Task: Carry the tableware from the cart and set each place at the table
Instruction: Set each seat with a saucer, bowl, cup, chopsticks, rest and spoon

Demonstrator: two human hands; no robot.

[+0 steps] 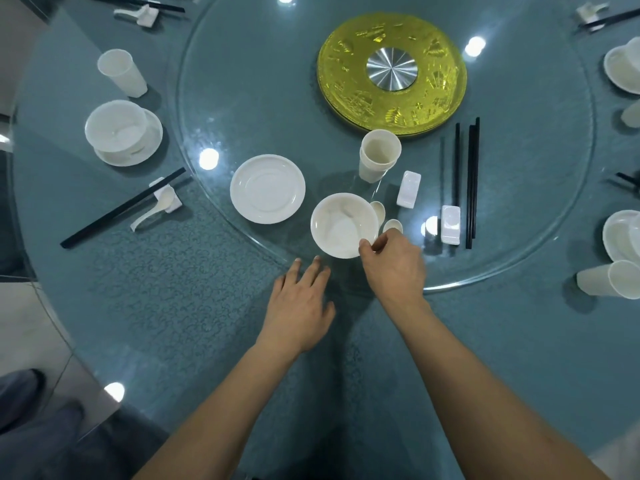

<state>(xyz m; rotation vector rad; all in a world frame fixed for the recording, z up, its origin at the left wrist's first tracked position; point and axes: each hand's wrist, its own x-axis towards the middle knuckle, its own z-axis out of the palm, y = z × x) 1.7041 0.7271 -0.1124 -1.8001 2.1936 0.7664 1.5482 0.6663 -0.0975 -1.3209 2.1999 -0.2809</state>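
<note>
Two spoons (pixel 377 211) half hidden at 3 o'clock of white bowl (pixel 341 225); right hand (pixel 394 265) pinches its rim; left hand (pixel 301 306) empty, fingers straight.

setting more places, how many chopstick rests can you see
5 rests: one and another loose on the turntable, one at left, one top left, one top right. More may lie past the right edge.

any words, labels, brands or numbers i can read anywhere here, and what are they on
No text can be read in this view.
gold disc: raised motifs only, too blurred to tell whether any are characters.
bowl, plate, stacked cups, chopstick rests: plain white, no marks showing.
</note>
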